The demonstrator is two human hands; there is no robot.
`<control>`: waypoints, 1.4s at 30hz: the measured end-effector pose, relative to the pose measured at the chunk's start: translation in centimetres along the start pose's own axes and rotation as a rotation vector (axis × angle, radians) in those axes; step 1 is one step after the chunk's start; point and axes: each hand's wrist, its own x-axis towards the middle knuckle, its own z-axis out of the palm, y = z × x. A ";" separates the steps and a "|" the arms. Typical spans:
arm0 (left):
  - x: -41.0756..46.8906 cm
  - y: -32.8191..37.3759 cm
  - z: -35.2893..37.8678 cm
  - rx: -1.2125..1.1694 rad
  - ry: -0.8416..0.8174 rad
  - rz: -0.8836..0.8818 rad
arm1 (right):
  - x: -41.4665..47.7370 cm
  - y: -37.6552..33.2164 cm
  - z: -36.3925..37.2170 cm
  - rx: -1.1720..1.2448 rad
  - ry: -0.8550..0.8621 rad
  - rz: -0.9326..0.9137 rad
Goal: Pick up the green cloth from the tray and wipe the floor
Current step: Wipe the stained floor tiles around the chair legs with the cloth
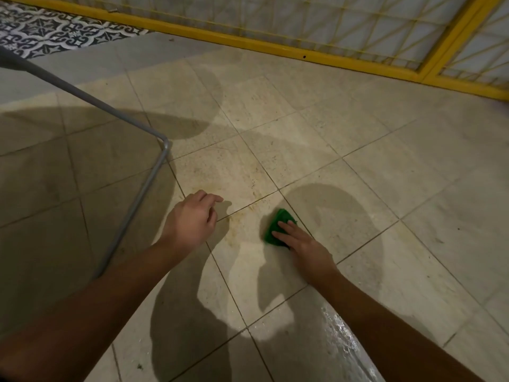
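Item: green cloth [278,226]. Small, bunched into a rough wedge, lying flat on the floor [385,175] near the middle of the view, just right of a tile joint. No tray in view.

Item: right hand [304,245]. Palm down on the near edge of the cloth, fingers [283,224] stretched out flat over it, pressing rather than pinching. The cloth shows beyond and to the left of the fingertips.

Item: left hand [192,219]. Left of the cloth and apart from it, holding nothing. Fingers loosely curled, half open, tips low over the floor; contact with the tile cannot be told.

Item: stain [248,201]. Brownish speckled marks along the tile joint between the two hands and on the tile just beyond, to the far left of the cloth.

Item: wet streak [344,337]. Glossy band on the near floor beside the right forearm.

Item: grey metal frame [154,172]. Bent tube at left, one corner far-left of the left hand.

Item: yellow gate [248,37]. Barred, along the far edge.

Status, as judged: pickup is done, since the cloth is on the floor under the hand. Wiping appears under way. Left to do: the brownish marks show uncleared, so strokes toward the left and far side seem needed.
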 end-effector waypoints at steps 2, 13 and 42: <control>0.0 -0.9 0.0 -0.025 0.003 -0.012 | 2.0 0.1 -0.1 -0.006 -0.003 0.098; -0.7 -3.3 -0.7 -0.104 -0.056 -0.188 | 7.5 -5.2 2.7 0.079 -0.023 0.065; -2.1 -6.3 -1.6 -0.249 -0.063 -0.355 | 10.5 -4.1 1.6 0.053 -0.015 0.070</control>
